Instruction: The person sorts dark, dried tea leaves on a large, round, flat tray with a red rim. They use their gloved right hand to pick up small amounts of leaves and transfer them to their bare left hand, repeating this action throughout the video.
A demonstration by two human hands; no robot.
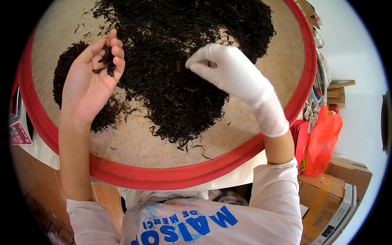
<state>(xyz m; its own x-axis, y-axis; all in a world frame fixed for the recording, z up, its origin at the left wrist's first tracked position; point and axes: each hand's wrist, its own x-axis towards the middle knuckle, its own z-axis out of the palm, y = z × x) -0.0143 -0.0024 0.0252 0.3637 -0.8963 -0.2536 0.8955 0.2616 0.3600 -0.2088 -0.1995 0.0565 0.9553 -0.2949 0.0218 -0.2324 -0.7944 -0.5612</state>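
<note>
A broad heap of dark, twisted dried tea leaves [163, 85] lies on a round, pale tray [134, 178] with a red cloth rim. My bare left hand [87, 81] is turned palm up over the tray's left part, its fingers curled around a small clump of tea leaves [108, 61]. Over the middle of the heap, my right hand [232, 71] wears a white glove. Its thumb and forefinger are pinched together, and whatever lies between the tips is too small to make out. A smaller, finer pile of dark leaf [67, 69] sits partly behind my left hand.
Right of the tray are a red plastic bag [324, 141], a red folder-like thing [301, 139] and stacked cardboard boxes [322, 196]. A device with a pink and green panel [20, 134] stands at the far left, above wooden flooring [45, 175].
</note>
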